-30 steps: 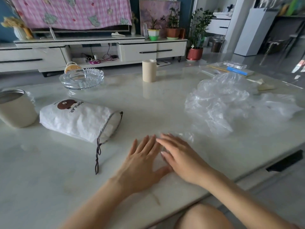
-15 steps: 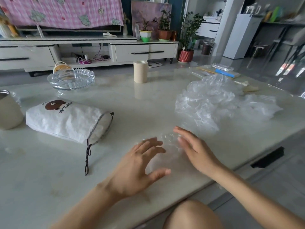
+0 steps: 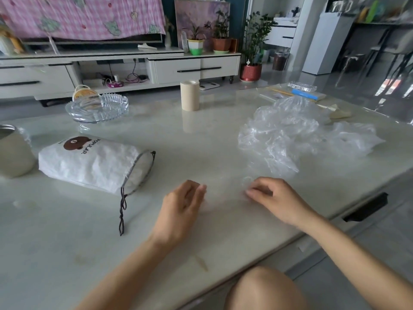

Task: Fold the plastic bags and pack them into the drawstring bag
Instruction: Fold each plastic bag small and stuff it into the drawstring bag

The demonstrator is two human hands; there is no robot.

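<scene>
Right grip (image 3: 279,198) pinches a clear plastic bag (image 3: 247,182) by the front edge of the table (image 3: 67,253); left grip (image 3: 181,206) curls. Its hold is unclear.

Glass ashtray (image 3: 98,108), beige roll (image 3: 189,95) (upright), cream cup (image 3: 13,151), marble table (image 3: 201,139)

A home living room: a low white TV cabinet (image 3: 190,68) with drawers, a screen (image 3: 100,39) draped in pink checked cloth (image 3: 85,16), potted plants (image 3: 250,72), and a glass ashtray (image 3: 98,109) on the marble tabletop (image 3: 201,148).
</scene>
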